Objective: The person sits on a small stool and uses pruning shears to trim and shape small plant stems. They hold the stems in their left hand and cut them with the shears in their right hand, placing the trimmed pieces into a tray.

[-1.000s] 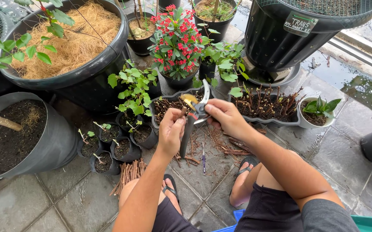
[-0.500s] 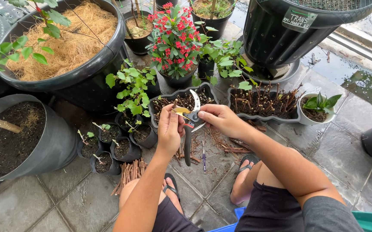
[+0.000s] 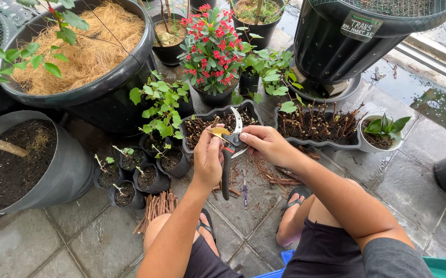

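My left hand (image 3: 208,159) grips pruning shears (image 3: 227,164) with dark handles that hang down and metal blades that point up, over the front edge of a dark tray of soil and cut stems (image 3: 192,138). My right hand (image 3: 265,143) pinches at the blades near the pivot with its fingertips. A small yellowish piece (image 3: 220,132) sits by my left thumb at the blades. Both forearms reach out from my squatting knees.
A red-flowering plant in a pot (image 3: 211,51), a second tray of cuttings (image 3: 316,128), small black bags with seedlings (image 3: 136,172), a bundle of cut sticks (image 3: 157,206), big pots left, a black bin (image 3: 356,36), wet paving.
Both hands and the shears drew slightly nearer to me and to the left, and the shears' blades now stand more upright. The right fingers have moved onto the blades.
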